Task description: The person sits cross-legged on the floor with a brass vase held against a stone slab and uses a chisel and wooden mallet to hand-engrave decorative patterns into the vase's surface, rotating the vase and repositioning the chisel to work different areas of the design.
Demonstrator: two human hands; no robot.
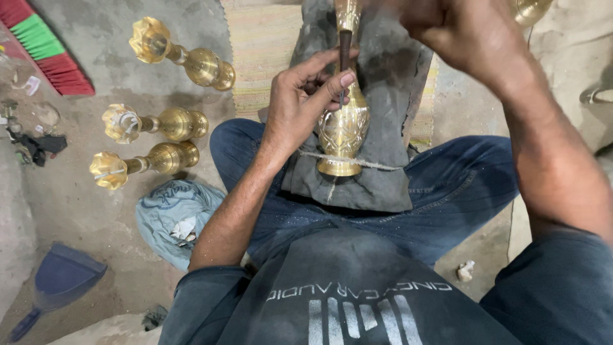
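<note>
Left hand (300, 102) pinched dark chisel (345, 51) against brass vase (343, 128) at dark pad (383, 76) centre. Right hand (460, 32) fisted above pad's far edge, contents unclear. Open floor (96, 211) left.

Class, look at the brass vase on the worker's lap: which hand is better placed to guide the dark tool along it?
Probably the left hand: its fingers already pinch the dark tool against the brass vase. The right hand is raised above.
</note>
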